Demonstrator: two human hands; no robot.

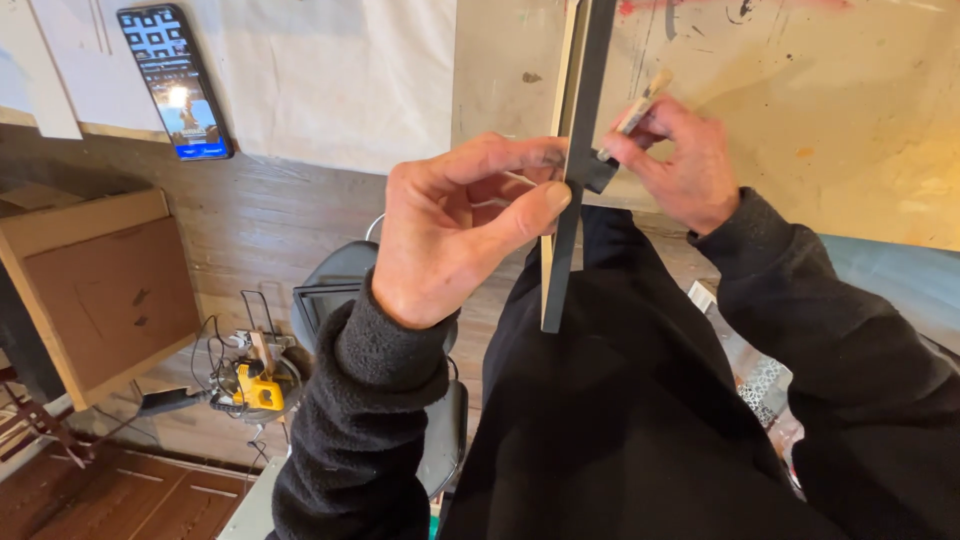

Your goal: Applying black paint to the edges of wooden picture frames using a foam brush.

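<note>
My bench [860,150] fills the upper right: a pale, cream-coloured board, scuffed and flecked with dark, red and orange paint marks. Its near edge runs level with my chest. A sheet of off-white cloth or paper [330,80] covers the part further left, and a black smartphone with a lit screen [175,82] lies flat on that sheet near its left end. Below me is the brown wooden plank floor [250,230]. On it sit a flat brown cardboard box [105,290] at the left, a tangle of black cables around a small yellow tool [255,385], and a grey rounded seat [335,275] just beside them.
</note>
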